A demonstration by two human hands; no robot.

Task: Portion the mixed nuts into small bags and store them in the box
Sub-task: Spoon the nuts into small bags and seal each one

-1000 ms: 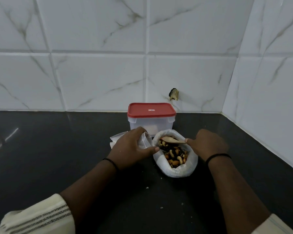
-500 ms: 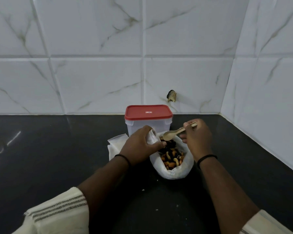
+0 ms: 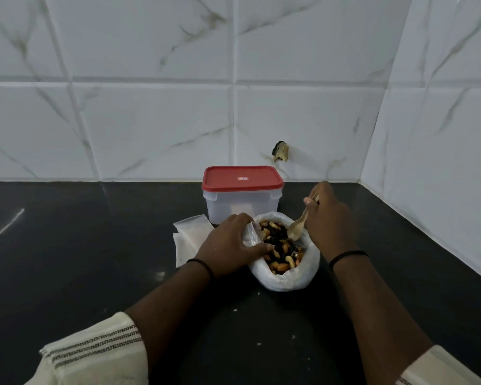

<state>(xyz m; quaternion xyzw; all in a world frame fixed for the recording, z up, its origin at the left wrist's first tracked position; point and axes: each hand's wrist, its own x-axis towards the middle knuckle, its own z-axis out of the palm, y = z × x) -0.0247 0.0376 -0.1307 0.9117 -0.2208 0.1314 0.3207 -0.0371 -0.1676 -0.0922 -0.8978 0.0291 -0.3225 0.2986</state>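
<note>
Left hand [image 3: 228,244] pinches a small clear plastic bag [image 3: 251,237]; right hand [image 3: 328,218] grips a pale wooden spoon [image 3: 297,229] over the white bag of mixed nuts [image 3: 285,276].

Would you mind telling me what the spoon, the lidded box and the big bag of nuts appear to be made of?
The spoon looks like pale, matte wood: tan and without shine, though light plastic is possible. The box seems frosted translucent plastic, with a glossy red plastic lid. The big bag looks like thin, cloudy white plastic film, crinkled and rolled down at its rim.
</note>
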